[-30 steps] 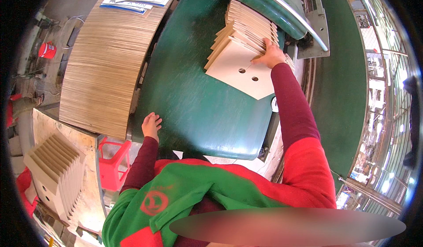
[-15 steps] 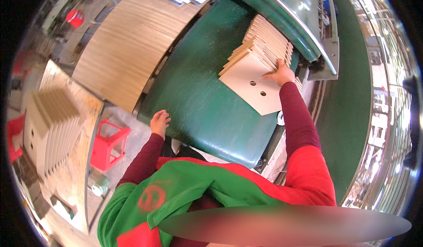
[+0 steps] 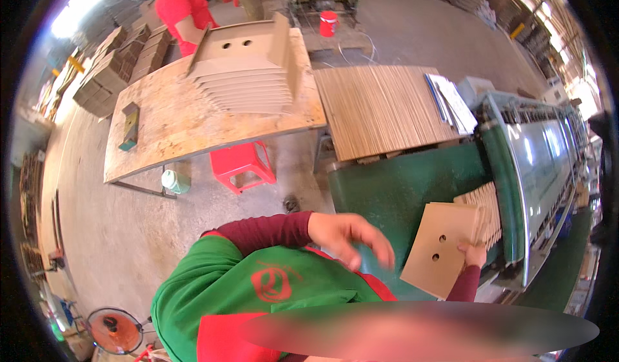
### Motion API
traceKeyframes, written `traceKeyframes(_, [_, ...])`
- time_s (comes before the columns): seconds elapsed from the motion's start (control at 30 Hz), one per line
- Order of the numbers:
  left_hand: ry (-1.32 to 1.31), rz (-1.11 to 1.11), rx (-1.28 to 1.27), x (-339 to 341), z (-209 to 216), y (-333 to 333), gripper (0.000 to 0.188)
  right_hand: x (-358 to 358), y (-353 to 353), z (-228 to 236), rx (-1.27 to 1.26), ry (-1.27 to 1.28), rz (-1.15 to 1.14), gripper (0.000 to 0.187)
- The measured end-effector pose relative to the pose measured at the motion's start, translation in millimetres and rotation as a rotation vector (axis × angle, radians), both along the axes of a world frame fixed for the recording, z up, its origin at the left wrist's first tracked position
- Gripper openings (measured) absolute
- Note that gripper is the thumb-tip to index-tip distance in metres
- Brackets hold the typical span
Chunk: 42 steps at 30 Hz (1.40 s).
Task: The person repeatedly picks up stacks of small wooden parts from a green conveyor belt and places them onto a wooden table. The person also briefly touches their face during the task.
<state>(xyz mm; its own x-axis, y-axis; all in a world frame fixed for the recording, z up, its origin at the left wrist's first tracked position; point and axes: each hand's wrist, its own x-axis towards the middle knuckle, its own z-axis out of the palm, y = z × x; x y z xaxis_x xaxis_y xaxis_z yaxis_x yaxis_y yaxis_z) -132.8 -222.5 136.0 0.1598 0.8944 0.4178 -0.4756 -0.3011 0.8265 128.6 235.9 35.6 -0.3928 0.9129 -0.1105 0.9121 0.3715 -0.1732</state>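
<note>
A fanned stack of flat brown cardboard pieces (image 3: pixel 433 233), the top one with two round holes, lies on the green conveyor belt (image 3: pixel 387 194) at the right. My right hand (image 3: pixel 474 254) grips the right edge of the front pieces; its thumb rests on the top face and the other fingers are mostly hidden. Behind them, more overlapping pieces (image 3: pixel 487 204) trail toward the machine's roller. My left hand (image 3: pixel 348 236) is raised in front of my apron, fingers apart and slightly blurred, with nothing in it.
A wooden table (image 3: pixel 155 130) at the left bears a stack of folded cardboard (image 3: pixel 248 71). Beside the belt stands a wood-grain tabletop (image 3: pixel 380 110) with papers (image 3: pixel 453 104). Below are a red stool (image 3: pixel 242 166) and a greenish container (image 3: pixel 175 181). A person in red (image 3: pixel 184 10) stands beyond the table.
The view has swung to the left, bringing the wooden table into the upper middle. My left hand has come up from the belt's near edge to my front. My right hand still grips the cardboard.
</note>
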Motion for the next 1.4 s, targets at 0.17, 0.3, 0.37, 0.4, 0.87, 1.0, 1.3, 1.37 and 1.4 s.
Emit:
traceKeyframes(0.17, [-0.031, -0.576, 0.706, 23.5, 91.1, -23.1, 0.041, -40.6, -69.2, 25.3, -0.448, 1.113, 0.053, 0.067])
traceKeyframes(0.3, [0.271, -0.100, 0.901, 48.5, 105.5, -51.6, 0.043, -137.7, -180.6, 55.0, -0.813, 1.540, -0.176, 0.070])
traceKeyframes(0.37, [0.517, -0.023, 0.937, 44.2, 107.7, -61.6, 0.045, -211.4, -245.9, 76.5, -0.858, 1.758, -0.133, 0.063])
traceKeyframes(0.4, [0.634, 0.023, 0.939, 39.6, 109.2, -70.3, 0.046, -249.2, -280.1, 88.3, -0.861, 1.824, -0.095, 0.063])
traceKeyframes(0.87, [0.690, 0.443, 0.802, -83.3, 121.4, -232.3, 0.051, -567.7, -634.0, 168.1, -1.596, 1.916, 0.466, 0.051])
traceKeyframes(1.0, [0.749, 0.708, 0.757, -91.0, 119.7, -264.3, 0.045, -597.9, -670.7, 152.4, -1.563, 1.986, 0.228, 0.054])
traceKeyframes(1.3, [0.766, 0.402, 0.701, -130.4, 112.8, -281.8, 0.052, -630.0, -681.0, 95.3, -1.234, 1.551, -0.418, 0.080])
traceKeyframes(1.37, [0.754, 0.392, 0.633, -132.2, 112.0, -275.9, 0.060, -638.0, -682.6, 76.0, -1.192, 1.601, -0.426, 0.080])
traceKeyframes(1.4, [0.739, 0.455, 0.656, -130.9, 111.9, -274.9, 0.063, -641.2, -682.1, 68.3, -1.181, 1.622, -0.441, 0.080])
